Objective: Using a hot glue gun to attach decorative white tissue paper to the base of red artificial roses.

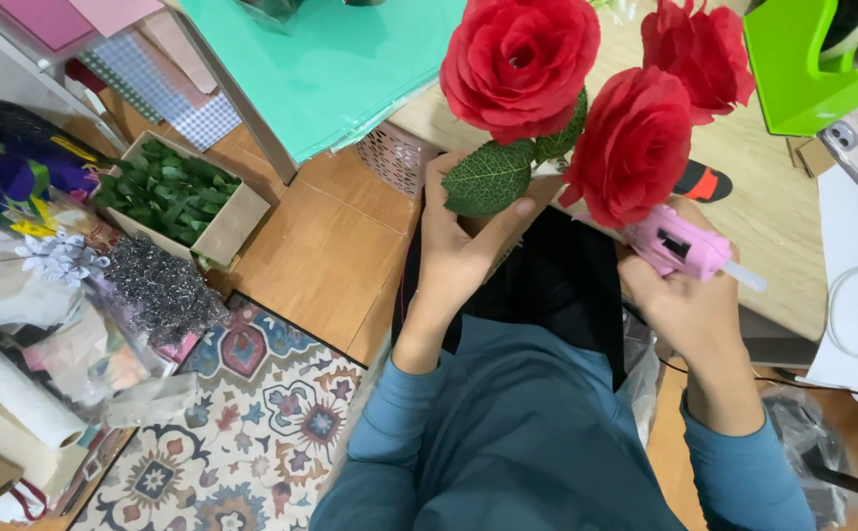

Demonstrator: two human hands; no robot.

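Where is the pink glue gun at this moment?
In the head view the pink glue gun is right of centre, held in the right hand, just below the red roses and over the wooden table edge.

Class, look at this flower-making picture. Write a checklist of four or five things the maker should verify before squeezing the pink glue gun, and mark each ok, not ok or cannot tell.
1. Left hand grips the red fabric roses below the blooms: ok.
2. Thumb presses the green veined fabric leaf in place: ok.
3. Right hand holds the pink plastic glue gun: ok.
4. Nozzle aimed at the leaf joint: cannot tell, a rose hides it.
5. Glue gun hot: cannot tell.
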